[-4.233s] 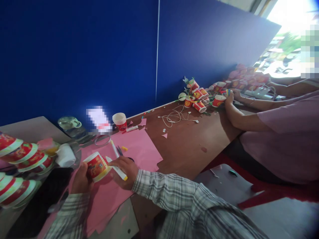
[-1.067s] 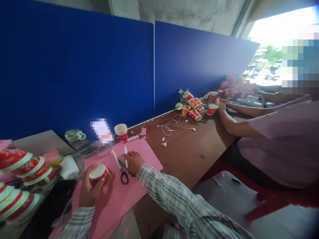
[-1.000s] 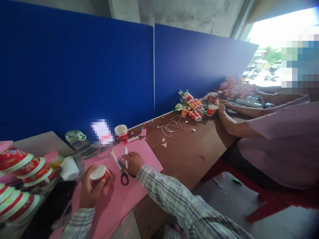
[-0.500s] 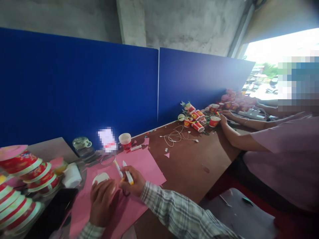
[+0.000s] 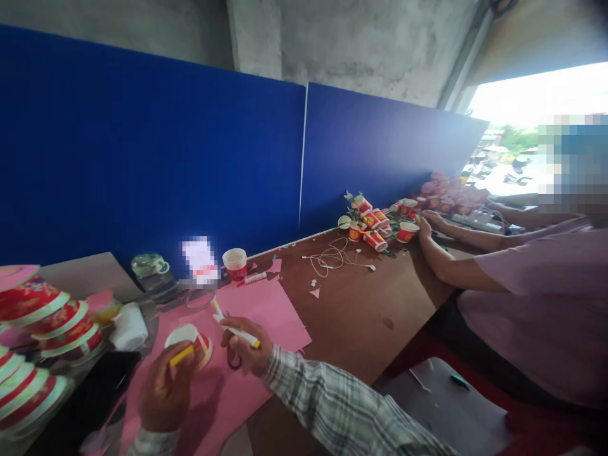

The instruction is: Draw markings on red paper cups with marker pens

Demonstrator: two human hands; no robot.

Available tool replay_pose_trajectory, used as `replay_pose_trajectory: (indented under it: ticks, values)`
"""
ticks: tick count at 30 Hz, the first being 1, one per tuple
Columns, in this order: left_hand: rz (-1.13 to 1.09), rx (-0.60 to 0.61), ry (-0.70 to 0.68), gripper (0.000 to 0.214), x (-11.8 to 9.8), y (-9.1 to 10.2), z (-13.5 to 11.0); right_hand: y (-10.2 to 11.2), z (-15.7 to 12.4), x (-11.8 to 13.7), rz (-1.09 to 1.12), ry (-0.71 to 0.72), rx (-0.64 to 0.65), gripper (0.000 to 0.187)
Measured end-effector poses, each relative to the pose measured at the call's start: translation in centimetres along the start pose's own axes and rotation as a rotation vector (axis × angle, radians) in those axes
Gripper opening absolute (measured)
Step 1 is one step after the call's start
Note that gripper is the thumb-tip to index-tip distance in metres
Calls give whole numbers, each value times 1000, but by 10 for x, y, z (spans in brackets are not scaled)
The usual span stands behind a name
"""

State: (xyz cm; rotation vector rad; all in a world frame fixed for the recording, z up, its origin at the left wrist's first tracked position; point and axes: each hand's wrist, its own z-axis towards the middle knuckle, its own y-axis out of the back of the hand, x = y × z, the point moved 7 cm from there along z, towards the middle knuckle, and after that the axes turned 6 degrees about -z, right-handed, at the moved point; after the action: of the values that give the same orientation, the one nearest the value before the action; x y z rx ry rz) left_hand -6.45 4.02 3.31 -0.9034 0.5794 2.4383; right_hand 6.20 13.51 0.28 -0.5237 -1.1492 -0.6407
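My left hand (image 5: 166, 389) is closed on a short yellow marker cap (image 5: 182, 356), gripped between thumb and fingers. Right behind that hand stands a red-and-white paper cup (image 5: 203, 351), partly hidden by the fingers; whether they touch it I cannot tell. My right hand (image 5: 251, 345) is wrapped round a white marker (image 5: 241, 332) with a yellow end. Just beyond its fingers a slim pale piece with a yellowish tip (image 5: 216, 306) shows. Dark scissor handles (image 5: 233, 360) stick out beneath the right hand. Both hands are over a pink paper sheet (image 5: 280, 316).
Stacked red paper bowls (image 5: 61, 313), a black phone-like slab (image 5: 90, 392) and a glass jar (image 5: 154, 278) are at left. Another cup (image 5: 235, 265) and a marker (image 5: 256, 277) lie beyond the sheet. White earphones (image 5: 327, 259) and decorated cups (image 5: 373, 221) are farther right, beside a co-worker (image 5: 527, 304).
My left hand has drawn back towards me from the paper cup, exposing the cup and the yellow cap in my fingers. My right hand still holds the marker, now tilted flatter.
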Motion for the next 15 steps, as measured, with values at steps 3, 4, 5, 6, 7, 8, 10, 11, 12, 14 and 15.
replay_pose_trajectory:
  ticks: [3,4,5,6,7,8,10,11,12,14,15]
  values:
    - [-14,-182,31,24,-13,19,4,0,-1,-2,156,-69,-8,49]
    - [-8,-193,31,24,-17,21,7,-1,-1,-5,194,-103,-12,47]
    - [-8,-200,45,24,-20,22,9,-2,-1,-7,238,-136,-18,44]
    - [-11,-205,65,24,-21,23,10,-3,-1,-9,287,-162,-18,41]
    - [-32,-211,96,24,-20,23,11,-4,0,-10,339,-177,-10,39]
    - [-64,-221,130,24,-19,22,12,-6,0,-10,385,-182,7,36]
    - [-165,-238,204,24,-15,20,10,-9,1,-9,447,-188,58,32]
    - [-226,-245,243,25,-12,18,8,-11,1,-9,461,-199,84,30]
    - [-285,-252,280,25,-10,16,6,-12,0,-8,468,-215,104,30]
    - [-374,-249,344,24,-6,12,3,-14,-2,-5,481,-240,131,31]
    - [-414,-241,374,24,-4,10,2,-15,-3,-3,490,-246,146,31]
